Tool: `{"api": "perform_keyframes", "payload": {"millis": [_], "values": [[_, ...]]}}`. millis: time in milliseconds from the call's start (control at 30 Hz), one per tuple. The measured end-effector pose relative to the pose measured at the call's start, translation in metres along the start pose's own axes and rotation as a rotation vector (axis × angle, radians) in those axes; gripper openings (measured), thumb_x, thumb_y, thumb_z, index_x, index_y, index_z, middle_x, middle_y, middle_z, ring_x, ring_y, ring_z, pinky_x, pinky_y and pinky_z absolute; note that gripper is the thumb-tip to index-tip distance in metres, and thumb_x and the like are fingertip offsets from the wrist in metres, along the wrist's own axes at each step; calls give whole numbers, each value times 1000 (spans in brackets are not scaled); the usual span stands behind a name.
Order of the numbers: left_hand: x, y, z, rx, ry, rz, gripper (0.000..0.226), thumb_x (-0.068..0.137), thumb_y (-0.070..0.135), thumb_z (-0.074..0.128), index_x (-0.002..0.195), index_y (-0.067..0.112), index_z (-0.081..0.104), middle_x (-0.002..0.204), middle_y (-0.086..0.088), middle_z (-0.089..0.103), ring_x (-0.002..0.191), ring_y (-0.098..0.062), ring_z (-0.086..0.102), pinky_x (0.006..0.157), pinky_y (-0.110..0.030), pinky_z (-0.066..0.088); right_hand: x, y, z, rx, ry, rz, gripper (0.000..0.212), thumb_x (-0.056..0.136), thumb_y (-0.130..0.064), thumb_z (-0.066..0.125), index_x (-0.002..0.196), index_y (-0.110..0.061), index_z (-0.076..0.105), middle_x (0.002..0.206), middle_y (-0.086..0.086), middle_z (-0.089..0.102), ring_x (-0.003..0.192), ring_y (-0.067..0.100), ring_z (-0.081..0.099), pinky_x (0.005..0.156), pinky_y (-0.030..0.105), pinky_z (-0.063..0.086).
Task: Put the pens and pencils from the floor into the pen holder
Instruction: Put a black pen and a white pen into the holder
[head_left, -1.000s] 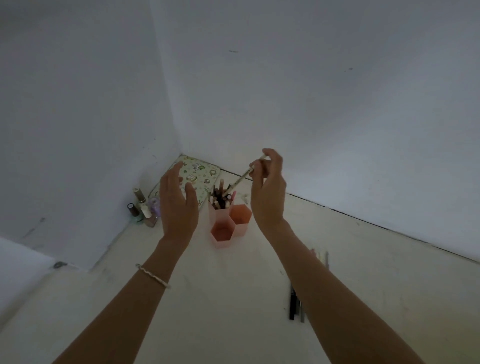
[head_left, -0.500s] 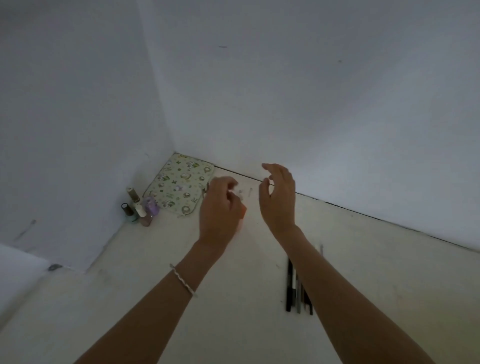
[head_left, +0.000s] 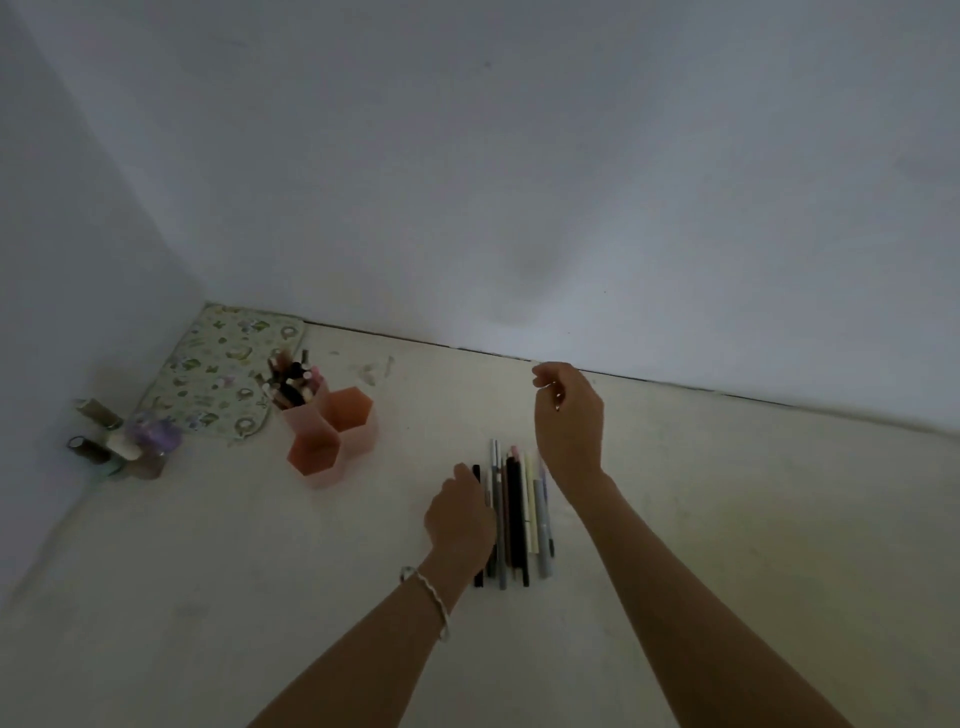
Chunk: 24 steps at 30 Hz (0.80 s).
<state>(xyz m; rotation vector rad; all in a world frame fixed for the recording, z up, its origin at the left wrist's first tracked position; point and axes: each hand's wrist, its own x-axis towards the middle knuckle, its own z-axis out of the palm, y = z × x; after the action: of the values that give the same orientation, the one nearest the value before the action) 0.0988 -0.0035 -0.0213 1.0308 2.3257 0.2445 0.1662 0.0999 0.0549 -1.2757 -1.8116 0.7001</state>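
Here, pens (head_left: 514, 514) lying lengthwise toward wall, left hand (head_left: 460, 517) touching, right hand (head_left: 569, 415) loosely curled, empty

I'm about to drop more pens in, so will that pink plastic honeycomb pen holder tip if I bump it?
The pink plastic honeycomb pen holder probably resists tipping: three joined cells give it a wide base. It looks light, though, with only the back cell filled, so a nudge may slide it across the smooth floor.

A translucent pink plastic holder of hexagonal cups (head_left: 332, 441) stands on a cream floor (head_left: 727, 493). Black, grey, pale-yellow and light-blue pens (head_left: 514, 519) lie together. A cream fabric pouch (head_left: 218, 379) carries green cartoon prints. The walls (head_left: 519, 182) are plain bluish-white.
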Motion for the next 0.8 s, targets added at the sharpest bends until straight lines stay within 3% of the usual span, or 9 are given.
{"api": "perform_keyframes", "payload": {"millis": [100, 167, 267, 367, 433, 500, 633, 700, 800], "values": [[2, 1, -7, -27, 37, -18, 60, 97, 26, 51, 147, 8, 23, 131, -10, 53, 113, -24, 59, 91, -33, 49, -2, 11, 0, -19, -55, 33, 23, 92, -1, 50, 103, -12, 68, 92, -6, 67, 79, 3, 60, 74, 16, 49], [7, 1, -23, -195, 104, 1, 58, 93, 22, 58, 142, 12, 30, 122, -10, 57, 102, -24, 62, 83, -33, 54, -5, 18, 3, -96, -179, 52, 19, 92, -6, 53, 101, -14, 68, 91, -7, 64, 74, 2, 58, 69, 11, 45], [15, -1, -57, -436, 279, 128, 65, 87, 12, 62, 142, 21, 30, 102, -6, 58, 76, -16, 61, 58, -21, 47, -13, 28, 16, -348, -463, 33, 13, 88, -20, 60, 90, -11, 70, 88, -1, 59, 83, 13, 56, 75, 22, 44], [20, -1, -85, -496, 374, 250, 78, 88, 11, 60, 152, 28, 19, 90, -1, 52, 66, -8, 53, 54, -14, 39, -28, 33, 32, -700, -629, -47, 30, 87, -32, 57, 67, -10, 59, 78, 2, 51, 81, 19, 52, 72, 29, 42], [20, 0, -95, -506, 409, 285, 76, 88, 12, 59, 151, 30, 22, 89, 1, 50, 65, -7, 50, 54, -13, 39, -37, 37, 40, -810, -656, -58, 32, 88, -40, 55, 70, -13, 54, 80, 1, 48, 86, 20, 52, 76, 31, 38], [19, -2, -100, -495, 441, 303, 72, 87, 12, 59, 150, 31, 27, 89, 1, 50, 64, -6, 48, 53, -11, 38, -45, 42, 46, -860, -667, -61, 34, 89, -45, 56, 82, -13, 63, 89, 4, 55, 94, 22, 53, 84, 33, 40], [16, -9, -99, -482, 458, 322, 69, 89, 12, 60, 148, 30, 30, 91, 1, 51, 66, -3, 49, 55, -7, 41, -57, 40, 56, -879, -627, -81, 33, 90, -42, 57, 91, -11, 67, 97, 6, 62, 96, 22, 54, 87, 33, 41], [13, -12, -98, -516, 460, 336, 68, 89, 10, 60, 147, 30, 32, 96, 0, 53, 71, -2, 52, 58, -7, 43, -60, 35, 59, -808, -642, -13, 26, 89, -35, 57, 81, -12, 64, 90, 6, 61, 91, 20, 54, 85, 31, 42], [8, -18, -115, -633, 540, 408, 66, 87, 5, 62, 144, 27, 36, 109, -3, 54, 81, -6, 58, 65, -19, 55, -53, 16, 61, -476, -623, 169, 30, 85, -26, 60, 61, -9, 55, 68, 7, 56, 68, 18, 51, 73, 31, 51]]}}
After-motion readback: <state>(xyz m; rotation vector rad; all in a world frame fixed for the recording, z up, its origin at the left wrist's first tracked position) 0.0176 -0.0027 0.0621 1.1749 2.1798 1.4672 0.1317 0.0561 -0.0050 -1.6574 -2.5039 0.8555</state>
